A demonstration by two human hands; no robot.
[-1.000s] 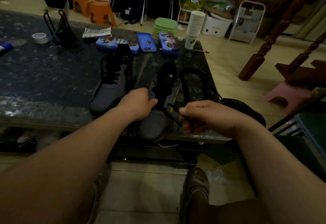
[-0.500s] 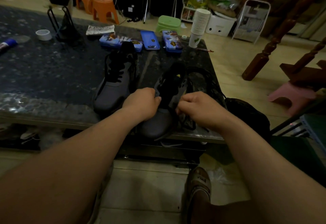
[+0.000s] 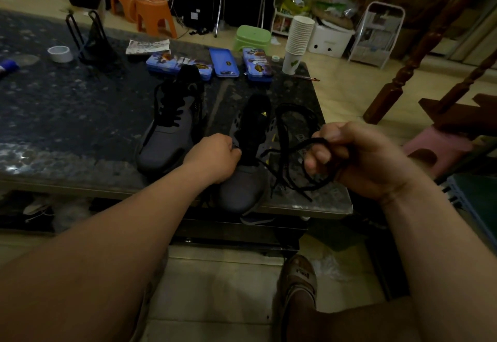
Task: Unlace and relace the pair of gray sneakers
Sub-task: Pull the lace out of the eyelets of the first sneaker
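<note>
Two gray sneakers stand on the dark stone table, toes toward me. The left sneaker still carries its black lace. On the right sneaker the tongue is exposed and the upper eyelets are bare. My left hand grips that shoe's left eyelet edge near the toe. My right hand is raised to the right of the shoe and grips the black lace. The lace runs from the shoe's lower eyelets to my fist. More of it loops on the table behind.
Blue tin cases lie behind the shoes, beside a stack of paper cups. A tape roll and a black wire stand sit at the far left. My sandalled foot is on the floor. A pink stool stands at the right.
My right hand has pulled away from the right sneaker, up and to the right, drawing the black lace out with it. My left hand has stayed on the shoe.
</note>
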